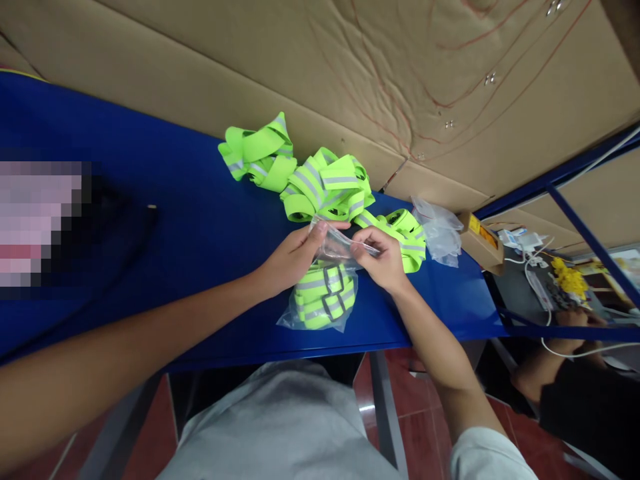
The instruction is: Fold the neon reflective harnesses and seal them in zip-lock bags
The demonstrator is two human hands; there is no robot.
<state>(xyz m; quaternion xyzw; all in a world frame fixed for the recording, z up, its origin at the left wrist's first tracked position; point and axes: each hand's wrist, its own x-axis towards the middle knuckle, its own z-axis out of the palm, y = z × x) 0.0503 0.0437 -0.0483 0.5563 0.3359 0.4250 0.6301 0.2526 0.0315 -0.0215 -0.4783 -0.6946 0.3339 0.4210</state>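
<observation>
A clear plastic bag (287,319) lies at the table's front edge, with a rolled neon-yellow reflective strap (313,297) inside, its dark buckles showing through. My left hand (290,260) grips the left side of the bag's upper part, thumb in front and fingers partly hidden behind the film. At the right end of that same edge, my right hand (383,260) pinches the gathered plastic between thumb and fingers. Just beyond my hands, loose reflective straps lie in a heap (327,183), with another bundle (263,153) further left and a third (407,237) by my right hand.
The blue table (190,233) runs along a cardboard wall (250,73). Empty-looking clear bags (440,230) and a small cardboard box (480,243) sit at the right. A dark cable (135,243) lies left. Past a blue frame, another person's arm (545,360) reaches towards yellow items (570,277).
</observation>
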